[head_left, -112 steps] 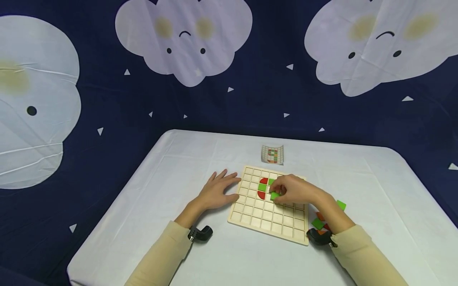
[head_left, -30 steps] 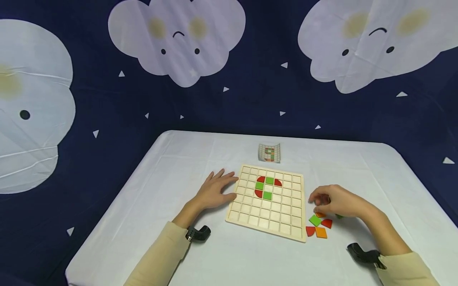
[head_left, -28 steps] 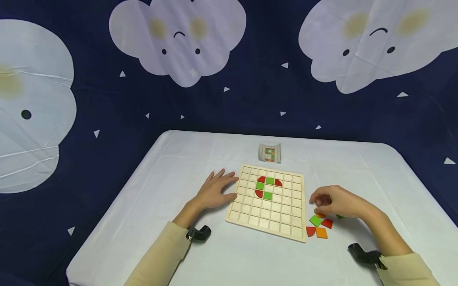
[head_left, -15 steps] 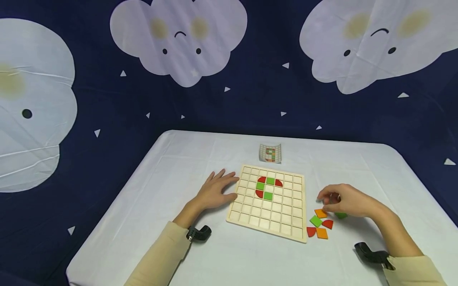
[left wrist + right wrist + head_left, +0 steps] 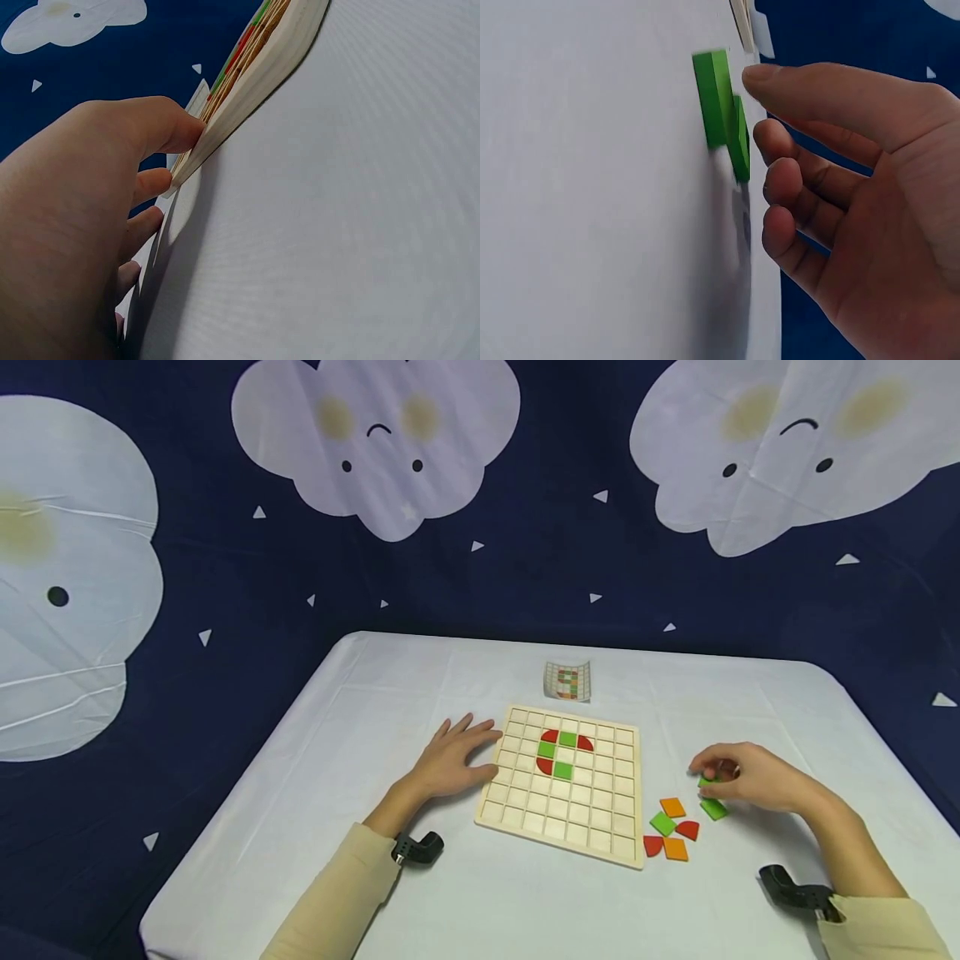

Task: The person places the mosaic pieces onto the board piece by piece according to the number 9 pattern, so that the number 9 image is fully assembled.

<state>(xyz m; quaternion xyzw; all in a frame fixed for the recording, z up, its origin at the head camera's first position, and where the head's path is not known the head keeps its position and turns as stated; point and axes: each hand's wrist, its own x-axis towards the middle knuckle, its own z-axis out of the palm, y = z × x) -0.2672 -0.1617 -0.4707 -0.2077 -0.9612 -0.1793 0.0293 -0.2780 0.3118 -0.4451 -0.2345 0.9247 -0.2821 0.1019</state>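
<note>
In the head view, a pale wooden grid board point(image 5: 558, 843) bears red quarter-round tiles point(image 5: 585, 743) and green square tiles point(image 5: 562, 771) in its upper middle. My left hand point(image 5: 452, 764) lies at the board's left edge, fingers spread; in the left wrist view its thumb point(image 5: 180, 131) touches the rim. My right hand point(image 5: 753, 777) hovers over two green square tiles point(image 5: 714, 809) right of the board, partly covering the farther one. In the right wrist view its fingers point(image 5: 780, 180) are loosely bent above those tiles point(image 5: 712, 97), with nothing between them.
Between board and right hand lie orange square tiles point(image 5: 672, 807), another green square tile point(image 5: 662, 823) and two red quarter-round tiles point(image 5: 687, 831). A small pattern card point(image 5: 567, 682) sits behind the board on the white-covered table point(image 5: 390, 693). A dark cloud-print curtain point(image 5: 555, 585) hangs behind.
My right hand has left the board, where a green tile it held now lies, and moved right past the orange tile to the two green ones. My left hand stays put.
</note>
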